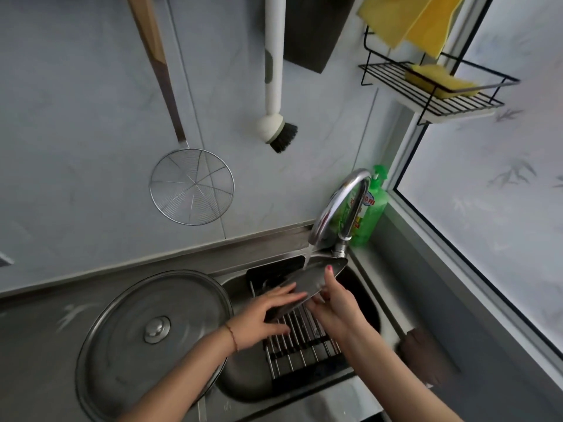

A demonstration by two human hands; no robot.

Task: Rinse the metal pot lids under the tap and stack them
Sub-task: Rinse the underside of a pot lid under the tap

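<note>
A small metal pot lid (313, 277) is held tilted over the sink (370, 287), under the chrome tap (341, 208). A thin stream of water runs from the spout onto its upper edge. My right hand (333, 303) grips the lid's near right rim. My left hand (268, 313) lies flat against the lid's lower left face, fingers spread. A large metal pot lid (152, 339) with a round knob lies flat on the counter left of the sink, partly under my left forearm.
A roll-up metal drying rack (301, 345) spans the sink below my hands. A green dish-soap bottle (373, 208) stands behind the tap. A wire skimmer (192, 187) and a dish brush (278, 129) hang on the wall. A wire shelf (432, 89) holds a yellow sponge.
</note>
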